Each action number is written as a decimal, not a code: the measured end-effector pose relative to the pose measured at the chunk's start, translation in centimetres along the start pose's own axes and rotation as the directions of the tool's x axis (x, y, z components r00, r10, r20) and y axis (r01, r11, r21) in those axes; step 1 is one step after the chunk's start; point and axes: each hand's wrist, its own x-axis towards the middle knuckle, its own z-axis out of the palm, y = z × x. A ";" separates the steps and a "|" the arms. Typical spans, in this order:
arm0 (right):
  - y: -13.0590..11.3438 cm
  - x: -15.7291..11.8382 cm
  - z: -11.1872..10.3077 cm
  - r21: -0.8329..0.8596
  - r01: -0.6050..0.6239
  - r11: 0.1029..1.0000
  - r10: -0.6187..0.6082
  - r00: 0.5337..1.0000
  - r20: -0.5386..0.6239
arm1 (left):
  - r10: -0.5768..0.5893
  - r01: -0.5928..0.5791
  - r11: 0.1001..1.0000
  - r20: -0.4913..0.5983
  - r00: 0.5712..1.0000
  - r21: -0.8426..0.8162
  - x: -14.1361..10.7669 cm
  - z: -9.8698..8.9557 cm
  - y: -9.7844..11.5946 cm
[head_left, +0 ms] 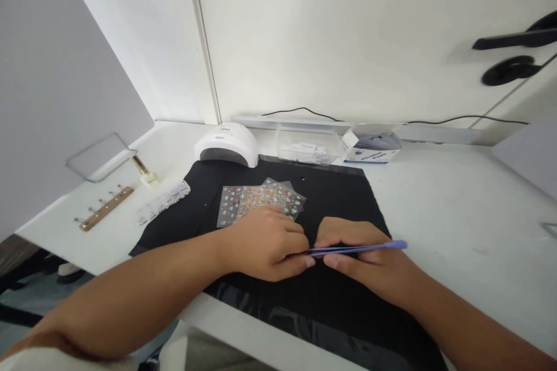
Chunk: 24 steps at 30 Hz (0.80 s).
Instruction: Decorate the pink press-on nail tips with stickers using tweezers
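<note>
My right hand (365,258) grips blue tweezers (374,247) that point left toward my left hand (267,243). My left hand lies curled on the black mat (339,197), fingertips touching the tweezer tips; anything pinched there is hidden. Several clear sticker sheets (256,200) with small coloured decals are fanned on the mat just beyond my left hand.
A white nail lamp (227,145) stands at the mat's far left edge, a clear plastic box (307,148) and a blue-and-white carton (369,148) beside it. A wooden strip (104,208), a small bottle (145,173) and a lace-patterned sheet (164,202) lie left. A grey partition (56,81) rises left.
</note>
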 end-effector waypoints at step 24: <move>-0.3 0.1 0.7 -0.152 0.187 0.971 -0.168 0.977 0.129 | 0.069 -0.070 0.993 -0.015 0.998 -0.093 0.3 0.2 0.6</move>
